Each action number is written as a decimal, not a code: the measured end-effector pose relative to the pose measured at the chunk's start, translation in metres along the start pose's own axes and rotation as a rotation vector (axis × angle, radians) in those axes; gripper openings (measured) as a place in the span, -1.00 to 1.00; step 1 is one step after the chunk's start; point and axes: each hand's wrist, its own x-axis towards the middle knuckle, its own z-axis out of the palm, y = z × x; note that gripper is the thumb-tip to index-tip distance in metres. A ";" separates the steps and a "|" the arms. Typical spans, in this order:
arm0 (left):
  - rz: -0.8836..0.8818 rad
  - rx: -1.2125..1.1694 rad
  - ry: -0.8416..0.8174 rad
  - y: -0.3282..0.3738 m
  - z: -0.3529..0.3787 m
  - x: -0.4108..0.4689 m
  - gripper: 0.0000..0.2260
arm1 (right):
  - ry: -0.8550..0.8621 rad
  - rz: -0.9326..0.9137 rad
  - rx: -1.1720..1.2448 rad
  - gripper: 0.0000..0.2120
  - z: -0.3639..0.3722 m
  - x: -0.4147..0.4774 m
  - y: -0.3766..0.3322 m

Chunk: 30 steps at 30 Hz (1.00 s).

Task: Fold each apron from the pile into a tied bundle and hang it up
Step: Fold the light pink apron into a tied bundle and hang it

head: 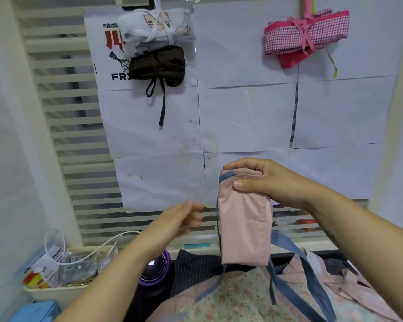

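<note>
**A soft pink apron, held by its top**

We hold the folded pink apron (pixel 244 224) up in front of the wall, above the pile (pixel 242 298) of other aprons. Our right hand (pixel 261 180) pinches its top edge, thumb in front and fingers behind, so the folds are pressed together. Our left hand (pixel 184 217) is just beside the apron, near a thin blue strap (pixel 217 219) on its side. That hand is blurry, so we cannot tell if it holds the strap or hangs loose.

We think the apron is light and soft. It would flop open if we let go of the top. So the best place to hold it is where all the folds meet. The long blue straps (pixel 289 263) hang down onto the pile and could catch there. We should take a strap close to the apron, not at its far end.
</note>
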 end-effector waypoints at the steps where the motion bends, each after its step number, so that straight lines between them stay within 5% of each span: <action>1: 0.090 -0.037 -0.044 0.010 0.011 0.001 -0.57 | -0.005 -0.007 -0.003 -0.71 0.002 0.001 0.001; 5: 0.324 0.070 -0.071 0.024 0.045 -0.004 -0.55 | 0.004 -0.021 -0.002 -0.69 0.012 0.008 0.002; 10: 0.352 0.102 0.330 0.017 0.050 -0.004 -0.92 | 0.124 0.052 -0.416 -0.56 0.009 0.005 -0.005; 15: 0.279 0.243 0.530 0.010 0.028 0.010 -0.90 | 0.142 0.151 -0.657 -0.69 0.004 -0.004 -0.012; 23: 0.178 0.082 0.578 0.014 0.020 0.020 -0.84 | -0.161 0.458 -0.091 -0.67 0.060 -0.014 0.048; 27: -0.005 -0.295 0.408 0.024 0.017 0.015 -0.85 | -0.253 0.456 0.215 -0.65 0.065 -0.019 0.060; 30: -0.195 -0.527 0.271 0.022 0.013 0.010 -0.72 | -0.361 0.276 0.525 -0.65 0.069 -0.019 0.063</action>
